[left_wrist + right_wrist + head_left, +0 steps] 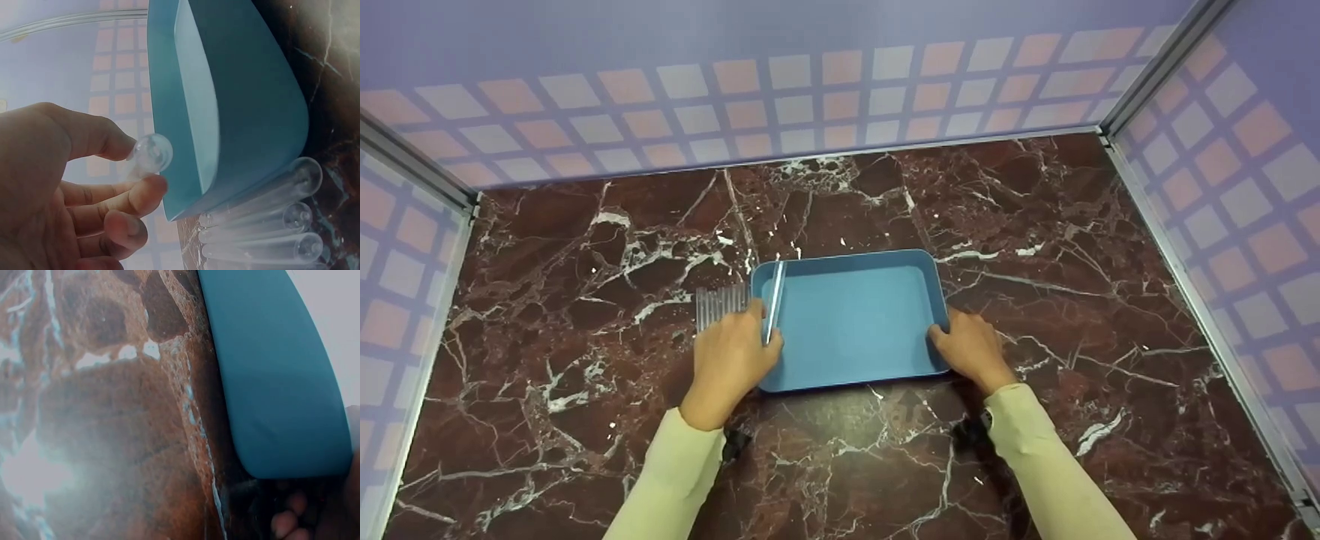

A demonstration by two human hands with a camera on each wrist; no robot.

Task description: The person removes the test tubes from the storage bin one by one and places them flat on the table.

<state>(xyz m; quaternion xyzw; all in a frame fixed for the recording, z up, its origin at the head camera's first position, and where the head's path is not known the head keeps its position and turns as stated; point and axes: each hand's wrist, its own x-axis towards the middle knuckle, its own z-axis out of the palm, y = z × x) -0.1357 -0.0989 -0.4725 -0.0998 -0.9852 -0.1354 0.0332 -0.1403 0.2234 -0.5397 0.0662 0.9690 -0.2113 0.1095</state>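
Observation:
A blue rectangular tray (855, 315) lies on the marbled table in the head view. My left hand (731, 352) is at its left side, pinching a clear plastic test tube (775, 296) between thumb and fingers. The tube slants over the left end of the tray. Its rounded end (153, 153) faces the camera in the left wrist view, beside the tray's rim. My right hand (971, 345) grips the tray's right wall, thumb over the rim inside. In the right wrist view the tray's outer wall (275, 382) hides most of that hand; a few fingertips (284, 523) show below.
Several more clear tubes (716, 306) lie side by side on the table, just left of the tray and partly behind my left hand. Checkered panels (840, 97) wall the table at the back and both sides.

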